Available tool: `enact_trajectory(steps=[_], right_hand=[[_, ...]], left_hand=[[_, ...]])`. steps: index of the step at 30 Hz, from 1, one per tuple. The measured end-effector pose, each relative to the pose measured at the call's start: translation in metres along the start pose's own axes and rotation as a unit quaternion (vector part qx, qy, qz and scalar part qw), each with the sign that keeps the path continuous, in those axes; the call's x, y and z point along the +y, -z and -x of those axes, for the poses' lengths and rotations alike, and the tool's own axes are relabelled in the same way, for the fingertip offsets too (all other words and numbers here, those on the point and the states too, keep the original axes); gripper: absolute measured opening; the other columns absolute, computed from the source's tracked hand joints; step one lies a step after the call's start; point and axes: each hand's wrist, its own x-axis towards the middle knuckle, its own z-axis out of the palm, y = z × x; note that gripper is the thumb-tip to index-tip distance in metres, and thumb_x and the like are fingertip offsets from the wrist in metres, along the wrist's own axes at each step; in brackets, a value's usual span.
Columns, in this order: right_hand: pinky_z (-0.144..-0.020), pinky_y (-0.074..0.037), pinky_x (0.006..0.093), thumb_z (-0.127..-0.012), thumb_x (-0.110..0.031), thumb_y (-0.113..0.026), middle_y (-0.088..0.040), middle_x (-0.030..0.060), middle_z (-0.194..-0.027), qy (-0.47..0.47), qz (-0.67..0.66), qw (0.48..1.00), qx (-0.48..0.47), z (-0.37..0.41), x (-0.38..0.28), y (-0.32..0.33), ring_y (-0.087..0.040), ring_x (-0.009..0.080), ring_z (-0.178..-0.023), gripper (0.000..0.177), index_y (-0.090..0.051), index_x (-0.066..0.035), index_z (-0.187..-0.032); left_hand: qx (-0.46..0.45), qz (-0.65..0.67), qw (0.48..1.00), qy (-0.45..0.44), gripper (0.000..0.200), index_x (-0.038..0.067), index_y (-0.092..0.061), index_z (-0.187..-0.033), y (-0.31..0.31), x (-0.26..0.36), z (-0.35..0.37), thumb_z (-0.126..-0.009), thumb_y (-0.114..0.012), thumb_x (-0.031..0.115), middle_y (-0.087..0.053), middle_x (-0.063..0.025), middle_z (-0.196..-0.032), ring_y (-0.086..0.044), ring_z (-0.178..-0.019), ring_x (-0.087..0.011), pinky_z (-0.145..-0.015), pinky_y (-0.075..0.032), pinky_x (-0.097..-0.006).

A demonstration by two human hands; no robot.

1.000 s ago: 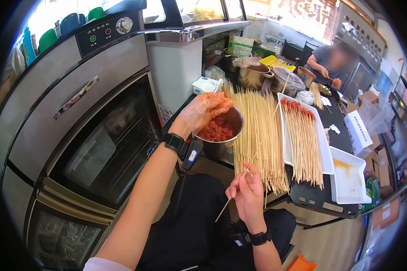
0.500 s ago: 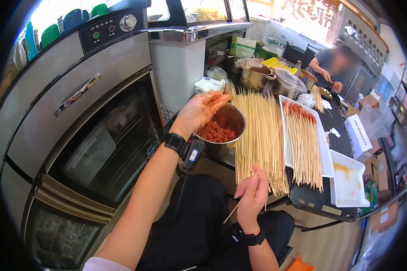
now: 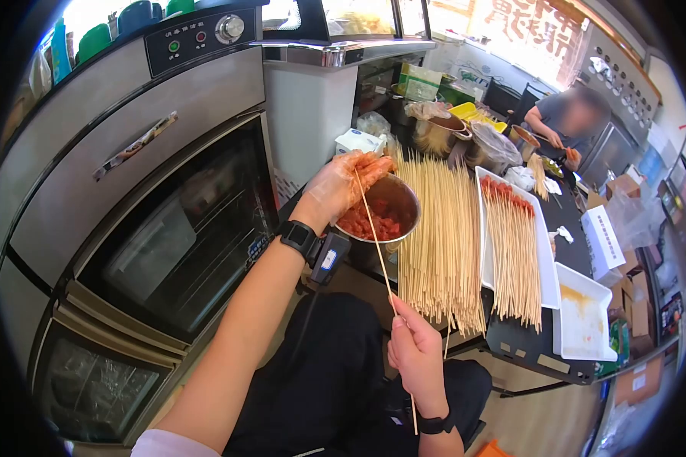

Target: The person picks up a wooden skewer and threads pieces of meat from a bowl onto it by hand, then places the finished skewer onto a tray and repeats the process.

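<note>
My left hand [image 3: 347, 184], in a clear glove smeared with red sauce, is above the left rim of a metal pot [image 3: 417, 212]. Its fingers are closed together, and whatever is inside them is hidden. Red marinated meat [image 3: 381, 219] lies in the pot. My right hand [image 3: 417, 346] is bare and pinches a thin wooden skewer [image 3: 376, 241], which slants up so that its upper end meets the left hand's fingers. Just right of the pot lies a thick spread of bare skewers [image 3: 438, 236].
A white tray [image 3: 549, 278] holds skewers with red meat [image 3: 511, 196] at their far ends. Beside it sits a stained white tray [image 3: 585, 335]. Larger pots [image 3: 489, 148] stand behind. Across the table a person [image 3: 564, 122] handles a skewer. A steel cabinet [image 3: 168, 228] stands at left.
My right hand has brought the skewer up from low by the bundle's near ends, and its upper end now reaches the left hand. The left hand stays by the pot.
</note>
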Motion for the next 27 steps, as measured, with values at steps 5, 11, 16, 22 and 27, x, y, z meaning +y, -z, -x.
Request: enact_trajectory(steps=[5, 11, 16, 22, 27], right_hand=[[-0.041, -0.025, 0.0190, -0.090, -0.005, -0.042, -0.034, -0.0059, -0.057, 0.035, 0.106, 0.994, 0.021, 0.004, 0.000, -0.005, -0.029, 0.0019, -0.045, 0.034, -0.047, -0.001, -0.124], [-0.043, -0.030, 0.0231, -0.087, -0.005, -0.045, -0.036, 0.0050, -0.054, 0.076, 0.218, 0.972, 0.039, 0.005, -0.012, -0.013, -0.034, 0.0061, -0.045, 0.035, -0.048, -0.001, -0.122], [-0.045, -0.038, 0.0301, -0.084, -0.003, -0.046, -0.048, 0.0172, -0.055, 0.113, 0.292, 0.948, 0.055, 0.001, -0.025, -0.025, -0.051, 0.0215, -0.044, 0.037, -0.048, 0.001, -0.120], [-0.046, -0.043, 0.0394, -0.080, -0.004, -0.047, -0.052, 0.0197, -0.054, 0.136, 0.385, 0.911, 0.062, -0.003, -0.021, -0.033, -0.055, 0.0332, -0.046, 0.041, -0.046, 0.003, -0.120], [-0.039, -0.044, 0.0391, -0.077, -0.007, -0.050, -0.051, 0.0101, -0.046, 0.182, 0.549, 0.810, 0.098, -0.002, -0.016, -0.057, -0.053, 0.0274, -0.038, 0.048, -0.042, 0.006, -0.122]], left_hand=[[0.015, -0.007, 1.000, 0.001, 0.025, -0.015, -0.041, -0.106, -0.001, 0.001, 0.001, -0.091, -0.040, 0.004, -0.047, -0.0301, -0.113, -0.053, -0.104, -0.0349, -0.090, -0.048, -0.0360], [-0.028, -0.018, 0.999, -0.020, 0.024, -0.014, -0.042, -0.106, 0.010, 0.000, -0.005, -0.091, -0.040, 0.004, -0.048, -0.0294, -0.112, -0.053, -0.105, -0.0329, -0.089, -0.048, -0.0344], [-0.001, -0.049, 0.998, -0.039, 0.022, -0.013, -0.042, -0.105, 0.009, 0.002, -0.003, -0.090, -0.040, 0.003, -0.048, -0.0294, -0.113, -0.052, -0.107, -0.0334, -0.090, -0.048, -0.0349], [-0.005, 0.019, 0.999, -0.051, 0.023, -0.013, -0.037, -0.107, 0.010, 0.001, -0.001, -0.090, -0.038, 0.002, -0.045, -0.0303, -0.115, -0.048, -0.111, -0.0357, -0.092, -0.046, -0.0362], [0.017, 0.074, 0.993, -0.091, 0.022, -0.012, -0.037, -0.108, 0.010, 0.001, -0.002, -0.091, -0.035, 0.001, -0.044, -0.0294, -0.116, -0.046, -0.113, -0.0358, -0.094, -0.046, -0.0364]])
